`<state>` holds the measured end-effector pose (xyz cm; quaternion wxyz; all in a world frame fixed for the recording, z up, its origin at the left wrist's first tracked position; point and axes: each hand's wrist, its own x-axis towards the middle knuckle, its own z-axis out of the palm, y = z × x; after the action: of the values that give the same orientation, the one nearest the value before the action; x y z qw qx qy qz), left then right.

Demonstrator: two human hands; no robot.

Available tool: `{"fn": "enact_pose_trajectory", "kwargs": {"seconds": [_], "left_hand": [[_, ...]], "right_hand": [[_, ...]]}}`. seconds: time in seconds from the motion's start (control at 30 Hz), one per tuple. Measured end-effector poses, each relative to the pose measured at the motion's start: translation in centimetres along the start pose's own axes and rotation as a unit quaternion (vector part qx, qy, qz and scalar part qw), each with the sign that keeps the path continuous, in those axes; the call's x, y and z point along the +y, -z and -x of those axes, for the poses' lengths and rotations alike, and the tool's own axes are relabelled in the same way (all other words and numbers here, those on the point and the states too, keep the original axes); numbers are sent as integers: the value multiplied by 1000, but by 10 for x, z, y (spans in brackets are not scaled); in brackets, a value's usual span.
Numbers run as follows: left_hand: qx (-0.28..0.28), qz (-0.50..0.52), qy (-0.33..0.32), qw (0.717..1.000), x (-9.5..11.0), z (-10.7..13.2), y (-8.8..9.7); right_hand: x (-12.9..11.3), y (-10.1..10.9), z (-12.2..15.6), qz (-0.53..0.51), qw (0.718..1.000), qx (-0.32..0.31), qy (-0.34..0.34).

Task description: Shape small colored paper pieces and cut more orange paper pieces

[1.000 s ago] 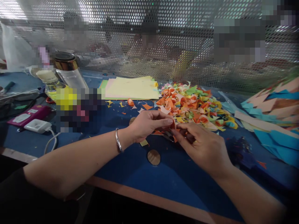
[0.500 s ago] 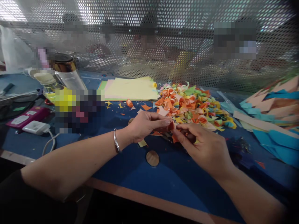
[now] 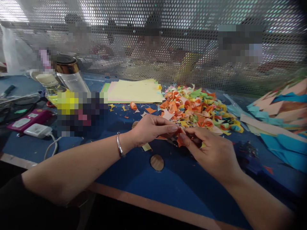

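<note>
The biggest thing here is the perforated metal screen (image 3: 192,16) at 12 o'clock from the hands, running along the back edge of the blue tabletop (image 3: 182,191). Between 2 and 3 o'clock there's a big fan of blue and peach folded paper (image 3: 285,140), pushed off to the side, I guess so the middle stays free for handwork. At 1 o'clock, just beyond the fingers, sits a heap of paper bits (image 3: 199,105), mostly orange and peach with some green and yellow; probably there because it's an easy reach. Flat paper sheets (image 3: 135,91) are stacked around 10 to 11, maybe out of elbow range.

Pose-wise, the left hand (image 3: 154,127) comes in from about 8 with the forearm low and slanted, thumb pressed flat along the index finger. The right hand (image 3: 211,148) comes in from about 4, wrist bent inward, thumb under curled fingers. A tan disc (image 3: 157,163) lies at 7.

Smallest is the small orange paper piece (image 3: 180,140), right where the fingertips meet. Both hands look closed on it in a pinch, likely to steady something so light, but its exact folds are too hidden to tell.
</note>
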<state>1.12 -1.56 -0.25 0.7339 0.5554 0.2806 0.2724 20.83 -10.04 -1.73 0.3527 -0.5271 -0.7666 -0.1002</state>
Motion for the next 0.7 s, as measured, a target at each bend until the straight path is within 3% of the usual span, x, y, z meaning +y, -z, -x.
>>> {"fn": "enact_pose_trajectory", "kwargs": {"seconds": [0.2, 0.5, 0.57, 0.7], "left_hand": [[-1, -119, -103, 988, -9, -4, 3], [39, -308, -205, 928, -6, 3, -2], [39, -315, -214, 924, -7, 2, -3], [47, -258, -198, 945, -9, -2, 0]], "right_hand": [[1, 0, 1, -8, 1000, -7, -6], [2, -3, 1, 2, 1000, 1, 17], [2, -3, 2, 4, 1000, 3, 21], [2, -4, 2, 4, 1000, 4, 17]]}}
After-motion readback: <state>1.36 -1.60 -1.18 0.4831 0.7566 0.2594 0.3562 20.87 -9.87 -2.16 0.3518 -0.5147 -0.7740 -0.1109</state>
